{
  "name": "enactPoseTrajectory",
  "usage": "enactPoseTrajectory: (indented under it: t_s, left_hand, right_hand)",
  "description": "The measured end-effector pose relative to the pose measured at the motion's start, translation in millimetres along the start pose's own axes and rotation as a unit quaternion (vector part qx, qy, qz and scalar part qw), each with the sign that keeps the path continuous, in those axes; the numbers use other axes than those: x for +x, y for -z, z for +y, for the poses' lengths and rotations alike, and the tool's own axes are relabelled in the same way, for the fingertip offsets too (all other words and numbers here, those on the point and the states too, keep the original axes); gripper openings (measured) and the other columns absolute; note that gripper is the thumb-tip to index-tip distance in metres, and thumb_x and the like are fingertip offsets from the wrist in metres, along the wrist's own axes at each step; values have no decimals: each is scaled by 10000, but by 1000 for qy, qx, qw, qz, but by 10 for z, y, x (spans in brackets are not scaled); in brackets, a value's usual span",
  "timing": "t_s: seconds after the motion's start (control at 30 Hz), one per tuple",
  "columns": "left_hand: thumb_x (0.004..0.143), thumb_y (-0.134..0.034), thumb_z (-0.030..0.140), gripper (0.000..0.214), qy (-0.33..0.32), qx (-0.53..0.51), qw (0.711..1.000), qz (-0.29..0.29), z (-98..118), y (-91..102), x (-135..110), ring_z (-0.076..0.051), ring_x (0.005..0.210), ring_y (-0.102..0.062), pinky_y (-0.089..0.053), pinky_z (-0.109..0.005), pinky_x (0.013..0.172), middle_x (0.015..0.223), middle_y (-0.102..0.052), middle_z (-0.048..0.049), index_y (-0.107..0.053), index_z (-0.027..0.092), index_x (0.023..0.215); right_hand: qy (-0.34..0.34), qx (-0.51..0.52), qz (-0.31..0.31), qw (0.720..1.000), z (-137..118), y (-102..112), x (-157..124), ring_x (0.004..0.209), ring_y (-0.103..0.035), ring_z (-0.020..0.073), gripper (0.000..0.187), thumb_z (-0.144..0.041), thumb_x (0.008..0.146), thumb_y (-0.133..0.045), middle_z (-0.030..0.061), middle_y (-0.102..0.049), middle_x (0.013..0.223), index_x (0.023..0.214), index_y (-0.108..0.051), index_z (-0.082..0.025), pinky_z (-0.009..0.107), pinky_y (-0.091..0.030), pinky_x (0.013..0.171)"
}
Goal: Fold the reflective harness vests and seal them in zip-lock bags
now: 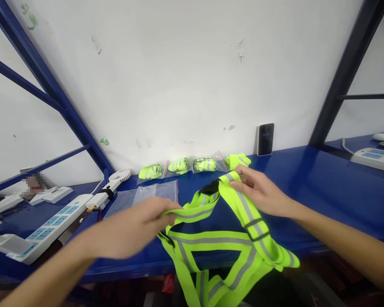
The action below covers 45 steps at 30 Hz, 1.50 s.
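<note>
Over the blue bench [137, 268], reflective vest [230, 243] hanging past the front edge, one strap clenched in the left hand [131, 228], another pinched by the right hand [259, 192]. Risks: loosened grip dropping the vest floorward; loose webbing dragging across the clear bag [141, 198] or snagging the power strip [48, 226].

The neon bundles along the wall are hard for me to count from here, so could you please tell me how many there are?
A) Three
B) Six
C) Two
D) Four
D: four bundles lie in a row along the wall, beyond the vest held by the left hand and right hand.
</note>
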<state>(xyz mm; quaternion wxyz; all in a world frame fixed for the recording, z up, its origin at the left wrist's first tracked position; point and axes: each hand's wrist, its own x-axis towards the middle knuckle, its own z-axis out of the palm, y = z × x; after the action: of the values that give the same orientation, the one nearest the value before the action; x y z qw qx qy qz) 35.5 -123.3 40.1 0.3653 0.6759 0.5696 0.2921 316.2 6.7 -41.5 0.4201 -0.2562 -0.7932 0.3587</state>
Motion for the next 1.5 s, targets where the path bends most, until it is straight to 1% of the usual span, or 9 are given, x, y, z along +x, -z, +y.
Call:
enactPoseTrajectory:
  t_s: [0.13, 0.3, 0.43, 0.57, 0.77, 1.0, 1.2, 1.33, 1.5]
  left_hand:
    - [764, -708, 257, 264, 35, 6, 996, -86, 97, 453, 13, -270, 958, -690, -545, -291, 805, 1001, -739, -43, -754, 235, 1022]
    - [815, -658, 402, 330, 67, -93, 961, -250, -99, 451, 33, -269, 860, -699, -538, -355, 812, 883, -746, -79, -714, 189, 1061]
    - [754, -728, 345, 292, 42, -91, 950, -297, -280, 226, 95, -240, 911, -681, -528, -347, 849, 949, -746, -69, -679, 207, 1006]
    - [820, -650, 294, 196, 53, -57, 956, -284, -410, 49, 49, -222, 977, -661, -515, -314, 838, 1087, -707, -84, -680, 192, 984]
    - [823, -653, 387, 276, 81, -310, 925, -203, -773, -66, -93, -163, 576, -653, -522, -362, 772, 552, -607, 42, -630, 177, 1001]
    - [936, -374, 575, 559, -26, -243, 967, 73, -509, -234, 70, -305, 1308, -470, -410, -434, 1041, 1373, -545, -109, -411, 253, 1391]
    - [831, -655, 427, 708, -10, -47, 998, 48, -165, -578, 141, -271, 1081, -598, -497, -326, 813, 1260, -590, -95, -330, 340, 1454]
    - [855, -588, 324, 536, 6, -77, 995, 65, -150, -631, 340, -158, 663, -583, -461, -274, 646, 801, -617, 1, -439, 284, 1369]
    - [824, -541, 234, 453, -26, 40, 992, 113, -108, -523, 458, -109, 524, -448, -355, -232, 531, 698, -535, 31, -542, 259, 1277]
  right_hand:
    - [-93, 154, -139, 974, -75, 88, -54, 478, -330, 72, 213, -402, 901, -607, -63, -409, 602, 863, -557, -199, 207, -267, 435]
    - [-189, 355, -326, 856, -126, -56, -138, 527, -526, 80, 222, -333, 809, -719, -8, -598, 668, 839, -626, -134, 185, -415, 492]
    - [-221, 506, -325, 768, -125, -281, -236, 442, -546, 67, 264, -307, 715, -796, 6, -639, 644, 804, -648, -108, 155, -419, 413]
    - [-216, 560, -280, 749, -168, -356, -300, 386, -571, 97, 292, -343, 723, -788, 33, -682, 650, 826, -628, -121, 200, -487, 402]
    - [-227, 564, -168, 776, -214, -316, -281, 334, -555, 137, 206, -375, 890, -611, -62, -533, 420, 839, -534, -191, 240, -522, 364]
    - [-330, 482, -42, 811, -207, -390, -169, 401, -593, 132, 127, -297, 897, -615, -43, -606, 536, 954, -546, -208, 230, -532, 366]
    - [-336, 446, 16, 830, -242, -389, -112, 429, -598, 131, 312, -296, 912, -599, -49, -587, 545, 1202, -496, -244, 225, -534, 405]
    - [-291, 430, -5, 855, -321, -256, -101, 549, -658, 157, 513, -365, 934, -538, -5, -663, 776, 1404, -336, -337, 308, -579, 520]
    - [-151, 154, -131, 968, -314, -101, -177, 1091, -615, 258, 964, -333, 739, -764, 71, -566, 1271, 1514, -192, -374, 404, -518, 906]
